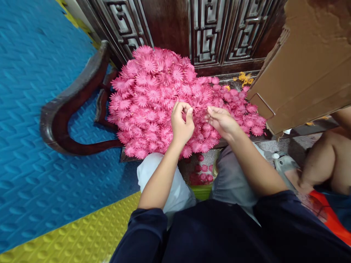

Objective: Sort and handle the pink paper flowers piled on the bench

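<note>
A large heap of pink artificial flowers point(150, 96) with thin, pointed petals lies in front of me. Over the middle of it, my left hand point(183, 122) is closed in a pinch, and a bit of a pink flower point(195, 109) shows at its fingertips. My right hand point(221, 121) faces it a short way to the right, thumb and forefinger pressed together. Whatever is between those fingers is too small to make out against the pink. Both hands are above the flowers, with a narrow gap between them.
A curved dark wooden armrest point(74, 109) stands left of the heap. Carved wooden panels point(167, 27) rise behind it. A cardboard box point(307, 65) is at the right, beside yellow pieces point(244, 78). Another person's bent leg point(323, 157) shows at far right. More pink flowers point(204, 175) lie below.
</note>
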Demonstrator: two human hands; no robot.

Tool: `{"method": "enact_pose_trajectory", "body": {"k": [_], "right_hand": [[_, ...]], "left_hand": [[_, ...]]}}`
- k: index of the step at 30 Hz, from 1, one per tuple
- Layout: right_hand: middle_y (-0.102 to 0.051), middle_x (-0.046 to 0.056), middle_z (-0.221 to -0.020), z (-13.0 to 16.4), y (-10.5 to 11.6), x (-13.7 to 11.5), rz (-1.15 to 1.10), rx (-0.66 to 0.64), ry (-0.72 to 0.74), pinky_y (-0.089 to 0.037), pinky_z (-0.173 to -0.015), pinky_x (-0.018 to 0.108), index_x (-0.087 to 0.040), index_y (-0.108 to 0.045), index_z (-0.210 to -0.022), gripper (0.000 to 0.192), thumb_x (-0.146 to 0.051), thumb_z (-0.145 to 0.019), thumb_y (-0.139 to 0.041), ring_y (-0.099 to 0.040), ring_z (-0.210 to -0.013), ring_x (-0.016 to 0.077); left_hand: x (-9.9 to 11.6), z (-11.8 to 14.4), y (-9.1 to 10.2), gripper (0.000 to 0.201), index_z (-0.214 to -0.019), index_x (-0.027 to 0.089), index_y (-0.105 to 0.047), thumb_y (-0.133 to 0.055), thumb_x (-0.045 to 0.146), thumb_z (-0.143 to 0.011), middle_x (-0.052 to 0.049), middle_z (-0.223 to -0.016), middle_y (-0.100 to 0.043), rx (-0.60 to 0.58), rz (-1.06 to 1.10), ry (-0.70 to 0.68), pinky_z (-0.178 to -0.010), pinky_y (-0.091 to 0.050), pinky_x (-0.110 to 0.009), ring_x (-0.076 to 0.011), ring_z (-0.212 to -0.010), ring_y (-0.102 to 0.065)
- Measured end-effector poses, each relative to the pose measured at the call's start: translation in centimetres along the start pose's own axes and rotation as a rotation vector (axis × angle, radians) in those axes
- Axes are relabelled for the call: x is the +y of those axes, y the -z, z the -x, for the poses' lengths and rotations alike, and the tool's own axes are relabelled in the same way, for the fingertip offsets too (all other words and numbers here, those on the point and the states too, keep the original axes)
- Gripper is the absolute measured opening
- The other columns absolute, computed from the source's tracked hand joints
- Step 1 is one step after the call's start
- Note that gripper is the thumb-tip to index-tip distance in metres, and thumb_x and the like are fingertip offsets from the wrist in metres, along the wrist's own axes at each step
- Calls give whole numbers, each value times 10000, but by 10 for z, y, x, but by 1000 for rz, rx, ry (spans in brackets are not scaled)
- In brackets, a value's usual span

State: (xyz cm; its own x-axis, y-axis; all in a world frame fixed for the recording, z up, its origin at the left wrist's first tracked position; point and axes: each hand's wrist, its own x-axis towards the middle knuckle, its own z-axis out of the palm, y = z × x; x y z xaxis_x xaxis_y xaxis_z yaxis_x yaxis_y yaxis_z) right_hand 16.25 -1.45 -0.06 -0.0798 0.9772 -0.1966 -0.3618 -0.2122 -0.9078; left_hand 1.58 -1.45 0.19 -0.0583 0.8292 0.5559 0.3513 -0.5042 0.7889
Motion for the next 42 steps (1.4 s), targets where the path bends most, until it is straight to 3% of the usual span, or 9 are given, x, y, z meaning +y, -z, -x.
{"method": "enact_pose_trajectory", "body": {"k": [5, 8, 9, 12, 16, 21, 23, 32, 42], "right_hand": [[-584, -6, -768, -10, 16, 1, 67, 151, 122, -450, -721, 293, -245, -570, -764, 326, -491, -619, -726, -554, -750, 132], [-598, 2, -814, -11, 24, -5, 121, 193, 185, -448, -726, 292, -250, -585, -811, 361, -531, -622, -711, -561, -783, 139], [-598, 1, -803, -10, 24, -6, 126, 188, 179, -448, -723, 292, -252, -593, -824, 371, -529, -612, -720, -562, -781, 140], [-607, -7, -777, -7, 16, -4, 86, 164, 110, -449, -694, 290, -253, -620, -833, 389, -491, -563, -768, -559, -737, 133], [-641, -24, -780, -4, 1, 1, -1, 140, 34, -457, -669, 270, -243, -656, -783, 394, -413, -473, -829, -532, -650, 96], [-657, -35, -752, -1, -6, 4, 4, 59, 9, -468, -709, 269, -244, -668, -757, 312, -377, -516, -815, -544, -646, 90], [-657, -37, -728, -1, -6, 4, 0, 19, -15, -473, -705, 265, -244, -670, -738, 294, -374, -519, -816, -556, -655, 93], [-675, -38, -722, 0, -4, 5, -18, -80, -63, -483, -751, 263, -248, -681, -692, 282, -377, -495, -837, -576, -708, 98], [-659, -44, -684, 4, -10, 1, -58, -110, -95, -466, -714, 245, -235, -683, -671, 276, -363, -487, -844, -563, -661, 87]], "left_hand": [[-19, -22, 27, 247, -803, 224, -429, -428, 449, -906, -21, -818, -476, 316, 48, 55, -769, -371, -312, -161, -800, -477], [-36, -40, 53, 141, -815, 214, -442, -472, 317, -908, -14, -825, -468, 515, -84, 104, -787, -343, -315, -149, -786, -430], [-40, -44, 59, 114, -819, 204, -470, -522, 284, -881, -15, -828, -478, 514, -157, 143, -808, -333, -331, -151, -783, -422], [-41, -43, 64, 204, -868, 183, -526, -684, 170, -740, -13, -848, -507, 483, -338, 259, -913, -268, -400, -179, -834, -435], [-21, -26, 43, 238, -819, 201, -505, -714, 172, -708, -12, -844, -492, 441, -374, 238, -917, -268, -397, -199, -876, -462], [-3, -8, 13, 142, -678, 206, -608, -668, 299, -768, 7, -709, -562, -35, -109, 8, -759, -390, -317, -157, -730, -522], [-2, -5, 6, 108, -714, 215, -666, -673, 309, -767, 5, -734, -608, -122, -16, 19, -729, -417, -291, -141, -728, -549], [-6, -3, 0, 166, -671, 200, -705, -756, 359, -668, 1, -695, -672, -129, 268, 312, -662, -450, -267, -118, -657, -572], [-5, -2, 2, 193, -684, 192, -678, -726, 379, -697, -1, -688, -630, -181, 299, 283, -636, -433, -255, -111, -640, -534]]}}
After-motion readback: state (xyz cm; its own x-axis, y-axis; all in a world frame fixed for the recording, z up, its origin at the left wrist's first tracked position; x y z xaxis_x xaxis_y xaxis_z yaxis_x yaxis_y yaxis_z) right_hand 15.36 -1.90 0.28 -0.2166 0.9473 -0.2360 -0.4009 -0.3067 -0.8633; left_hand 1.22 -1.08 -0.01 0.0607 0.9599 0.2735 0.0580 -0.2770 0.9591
